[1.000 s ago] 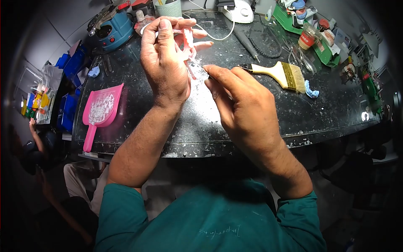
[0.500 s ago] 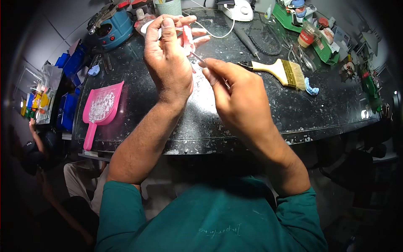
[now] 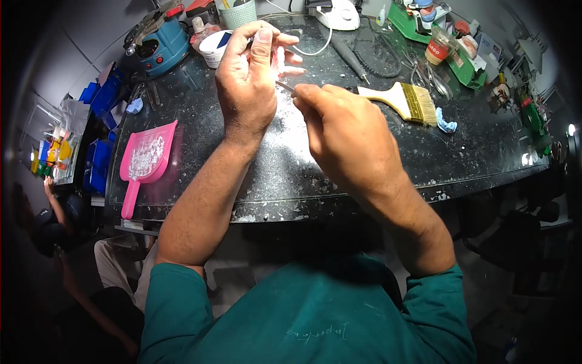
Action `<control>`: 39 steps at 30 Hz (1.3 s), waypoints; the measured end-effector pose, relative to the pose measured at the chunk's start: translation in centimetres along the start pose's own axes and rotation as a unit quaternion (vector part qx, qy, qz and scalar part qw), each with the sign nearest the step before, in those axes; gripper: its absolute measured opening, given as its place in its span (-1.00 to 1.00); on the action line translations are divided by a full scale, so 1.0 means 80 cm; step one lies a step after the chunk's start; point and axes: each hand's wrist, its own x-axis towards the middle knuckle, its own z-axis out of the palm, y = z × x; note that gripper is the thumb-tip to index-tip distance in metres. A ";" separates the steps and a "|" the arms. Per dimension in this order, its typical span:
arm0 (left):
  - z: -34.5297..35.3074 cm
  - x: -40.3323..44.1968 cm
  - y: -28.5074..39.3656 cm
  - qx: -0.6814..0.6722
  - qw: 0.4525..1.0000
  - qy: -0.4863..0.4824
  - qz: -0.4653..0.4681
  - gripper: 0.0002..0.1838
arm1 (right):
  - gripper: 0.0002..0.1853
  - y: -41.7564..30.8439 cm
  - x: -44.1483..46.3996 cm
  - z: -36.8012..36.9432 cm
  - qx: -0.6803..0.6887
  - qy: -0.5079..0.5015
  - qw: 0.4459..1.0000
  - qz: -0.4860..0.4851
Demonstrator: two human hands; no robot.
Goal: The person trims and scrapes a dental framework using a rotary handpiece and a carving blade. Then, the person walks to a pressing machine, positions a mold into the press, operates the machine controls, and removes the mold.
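Up in the bright lamplight, my left hand (image 3: 247, 85) pinches a pink-and-white denture (image 3: 278, 60) between thumb and fingers. Much of the denture is hidden behind the thumb and palm. My right hand (image 3: 354, 130) is closed around a thin metal hand tool (image 3: 285, 87), whose tip points at the denture's lower edge. Whether the tip touches it I cannot tell. Behind the left wrist stands a white tub (image 3: 213, 50). Right of my right hand lies a wide paintbrush (image 3: 406, 102) with a pale handle.
A pink dustpan (image 3: 148, 159) with white scraps lies left on the black bench (image 3: 200, 127). At the back are a blue machine (image 3: 163, 51), a corded handpiece (image 3: 351, 59) and its white control box (image 3: 339, 15). Green trays (image 3: 470, 70) stand right. Another person sits at lower left.
My left hand has turned, so less of the denture shows. More of the white tub appears behind it. The right hand keeps the tool close to the denture.
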 end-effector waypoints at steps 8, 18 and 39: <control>-0.006 0.003 -0.005 -0.003 1.000 -0.029 0.002 -0.79 | -0.87 -0.006 0.021 -0.027 -0.160 -0.069 0.980 -0.095; -0.008 0.008 -0.010 -0.018 0.998 -0.026 -0.054 -0.81 | -0.91 0.006 0.026 -0.033 -0.263 -0.055 0.939 -0.216; -0.018 0.015 0.004 -0.383 0.879 -0.093 -0.267 -0.44 | -0.85 0.019 0.020 0.026 0.084 0.163 0.975 -0.127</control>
